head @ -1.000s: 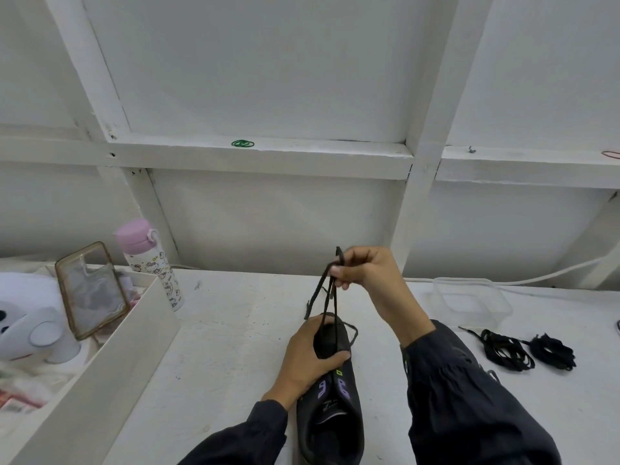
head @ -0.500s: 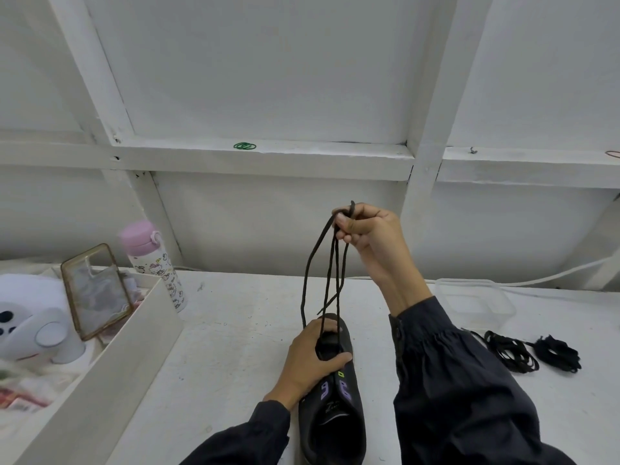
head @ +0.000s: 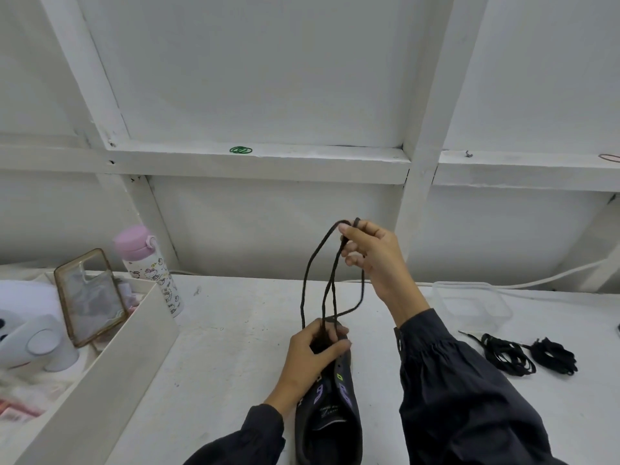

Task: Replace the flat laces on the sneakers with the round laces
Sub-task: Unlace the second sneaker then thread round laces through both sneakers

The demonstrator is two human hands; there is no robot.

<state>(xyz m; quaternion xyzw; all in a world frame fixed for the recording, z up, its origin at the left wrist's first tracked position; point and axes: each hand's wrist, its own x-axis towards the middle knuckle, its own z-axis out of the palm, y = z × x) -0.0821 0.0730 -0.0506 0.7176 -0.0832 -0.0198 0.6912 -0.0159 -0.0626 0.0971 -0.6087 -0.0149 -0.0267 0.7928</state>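
Right hand (head: 373,255) slightly lower, lace (head: 304,297) slacker; left hand (head: 310,355) around sneaker (head: 330,431)

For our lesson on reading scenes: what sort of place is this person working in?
Probably a makeshift indoor workbench, not a shop: a white-painted table against a plain framed wall, a personal pink-lidded bottle, and a box holding a phone case.

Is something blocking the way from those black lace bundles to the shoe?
Only the person's own right sleeve, hanging over the table between the lace bundles and the sneaker. The clear tub sits farther back, out of the way.
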